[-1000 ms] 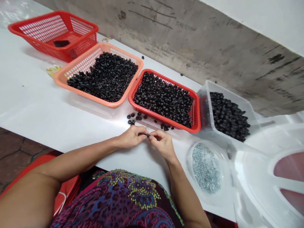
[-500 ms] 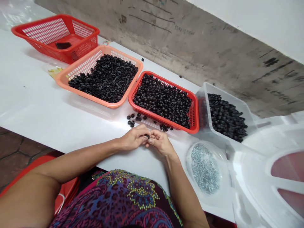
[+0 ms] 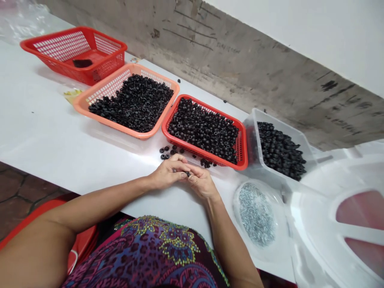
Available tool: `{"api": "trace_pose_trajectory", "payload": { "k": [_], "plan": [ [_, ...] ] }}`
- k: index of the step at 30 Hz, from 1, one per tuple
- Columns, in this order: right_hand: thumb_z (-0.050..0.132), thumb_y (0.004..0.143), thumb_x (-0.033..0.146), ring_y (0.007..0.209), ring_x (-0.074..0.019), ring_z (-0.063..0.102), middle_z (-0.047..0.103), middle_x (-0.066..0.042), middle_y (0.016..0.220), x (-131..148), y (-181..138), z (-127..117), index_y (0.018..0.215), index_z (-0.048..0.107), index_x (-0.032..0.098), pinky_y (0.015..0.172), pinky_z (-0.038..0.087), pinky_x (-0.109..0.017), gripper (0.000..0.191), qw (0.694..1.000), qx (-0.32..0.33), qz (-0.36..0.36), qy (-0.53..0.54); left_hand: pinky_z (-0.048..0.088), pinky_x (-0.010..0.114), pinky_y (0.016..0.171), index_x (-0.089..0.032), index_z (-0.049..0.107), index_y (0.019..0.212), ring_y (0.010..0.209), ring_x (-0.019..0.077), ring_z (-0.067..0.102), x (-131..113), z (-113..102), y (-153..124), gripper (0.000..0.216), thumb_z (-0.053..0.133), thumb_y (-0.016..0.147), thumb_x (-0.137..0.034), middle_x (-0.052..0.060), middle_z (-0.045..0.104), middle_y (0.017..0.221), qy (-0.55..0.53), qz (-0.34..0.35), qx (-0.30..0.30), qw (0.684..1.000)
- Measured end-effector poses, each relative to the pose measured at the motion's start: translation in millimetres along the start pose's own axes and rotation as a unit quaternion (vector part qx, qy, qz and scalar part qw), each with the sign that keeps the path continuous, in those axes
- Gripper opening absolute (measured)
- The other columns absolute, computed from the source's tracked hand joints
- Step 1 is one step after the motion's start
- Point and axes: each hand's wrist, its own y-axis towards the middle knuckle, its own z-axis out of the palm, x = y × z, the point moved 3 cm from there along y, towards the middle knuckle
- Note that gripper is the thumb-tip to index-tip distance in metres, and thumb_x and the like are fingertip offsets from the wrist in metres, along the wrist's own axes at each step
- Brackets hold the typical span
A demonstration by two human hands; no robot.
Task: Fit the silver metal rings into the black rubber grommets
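Bringing left hand (image 3: 166, 175) and right hand (image 3: 204, 183) closer than a second ago, gripping a black bit (image 3: 188, 174) together in front of the full red basket (image 3: 245, 150). Maybe risking dropping it there by pinching too loosely.

The left hand (image 3: 168, 174) and right hand (image 3: 202, 183) cover most of the small black part (image 3: 188, 174) they pinch; I can't make out its shape. The white plastic frame (image 3: 315, 208) toward four o'clock and clear plastic bag (image 3: 25, 25) at ten are cut off; the wall scrawl (image 3: 228, 49) at one is too blurred to read.
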Motion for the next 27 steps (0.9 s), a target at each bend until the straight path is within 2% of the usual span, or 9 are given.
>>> {"api": "trace_pose_trajectory", "payload": {
  "k": [2, 6, 8, 11, 16, 20, 24, 27],
  "plan": [
    [0.085, 0.066, 0.055, 0.105, -0.0276, 0.068, 0.074, -0.010, 0.111, 1.7, -0.7, -1.2, 0.109, 0.076, 0.020, 0.096, 0.053, -0.045, 0.056, 1.000, -0.015, -0.014, -0.023, 0.053, 0.034, 0.079, -0.019, 0.074, 0.098, 0.086, 0.0143, 0.057, 0.4, 1.4, 0.0, 0.019, 0.071, 0.081, -0.028, 0.007, 0.057, 0.109, -0.040, -0.010, 0.014, 0.999],
    [0.085, 0.068, 0.051, 0.071, -0.0194, 0.068, 0.075, -0.003, 0.081, 3.1, -2.4, -5.8, 0.100, 0.079, 0.024, 0.076, 0.057, -0.038, 0.043, 0.997, -0.038, -0.023, -0.058, 0.056, 0.033, 0.071, -0.021, 0.060, 0.129, 0.075, 0.0124, 0.061, 0.2, 5.7, -1.8, 0.046, 0.067, 0.085, -0.031, 0.010, 0.062, 0.112, -0.131, -0.046, 0.048, 0.989],
    [0.084, 0.067, 0.054, 0.072, -0.0194, 0.068, 0.075, -0.003, 0.082, 2.9, -2.9, -8.3, 0.098, 0.079, 0.023, 0.076, 0.057, -0.036, 0.044, 0.995, -0.048, -0.026, -0.086, 0.057, 0.036, 0.079, -0.021, 0.056, 0.135, 0.088, 0.0169, 0.064, 0.0, 7.1, -3.3, 0.055, 0.070, 0.083, -0.031, 0.012, 0.062, 0.119, -0.100, -0.045, 0.052, 0.993],
    [0.082, 0.068, 0.056, 0.083, -0.0223, 0.069, 0.076, -0.006, 0.088, 2.6, -2.3, -10.8, 0.096, 0.078, 0.021, 0.081, 0.056, -0.037, 0.045, 0.989, -0.058, -0.036, -0.132, 0.053, 0.042, 0.094, -0.019, 0.056, 0.134, 0.108, 0.0225, 0.060, 0.5, 9.5, -5.1, 0.056, 0.070, 0.082, -0.030, 0.013, 0.062, 0.125, -0.016, -0.022, 0.057, 0.998],
    [0.077, 0.076, 0.052, 0.080, -0.0201, 0.068, 0.074, -0.003, 0.082, 6.3, 0.2, -8.9, 0.090, 0.077, 0.020, 0.081, 0.055, -0.033, 0.034, 0.981, -0.047, -0.062, -0.177, 0.049, 0.046, 0.101, -0.016, 0.054, 0.135, 0.113, 0.0226, 0.059, 3.4, 12.8, -4.9, 0.051, 0.062, 0.085, -0.025, 0.014, 0.062, 0.125, 0.070, 0.011, 0.051, 0.996],
    [0.077, 0.077, 0.051, 0.080, -0.0202, 0.068, 0.074, -0.004, 0.082, 6.6, 1.8, -8.4, 0.087, 0.077, 0.020, 0.082, 0.055, -0.034, 0.033, 0.978, -0.059, -0.065, -0.188, 0.050, 0.044, 0.098, -0.013, 0.054, 0.133, 0.110, 0.0224, 0.059, 3.1, 12.6, -2.9, 0.048, 0.058, 0.087, -0.025, 0.014, 0.063, 0.120, 0.091, 0.028, 0.050, 0.994],
    [0.076, 0.076, 0.052, 0.086, -0.0210, 0.069, 0.076, -0.004, 0.090, -2.5, 2.7, -5.4, 0.096, 0.077, 0.021, 0.085, 0.056, -0.036, 0.036, 0.983, -0.053, -0.056, -0.164, 0.055, 0.036, 0.083, -0.015, 0.058, 0.129, 0.091, 0.0181, 0.061, 4.5, 12.0, -3.6, 0.043, 0.057, 0.087, -0.027, 0.009, 0.066, 0.105, 0.101, 0.016, 0.045, 0.994],
    [0.076, 0.077, 0.051, 0.075, -0.0179, 0.069, 0.076, -0.004, 0.086, -2.8, 0.3, -3.7, 0.094, 0.077, 0.020, 0.074, 0.058, -0.033, 0.035, 0.988, -0.039, -0.029, -0.150, 0.056, 0.036, 0.080, -0.016, 0.057, 0.131, 0.091, 0.0184, 0.062, 5.5, 11.3, -5.7, 0.047, 0.060, 0.086, -0.027, 0.011, 0.064, 0.108, 0.104, 0.037, 0.020, 0.994]
  ]
}}
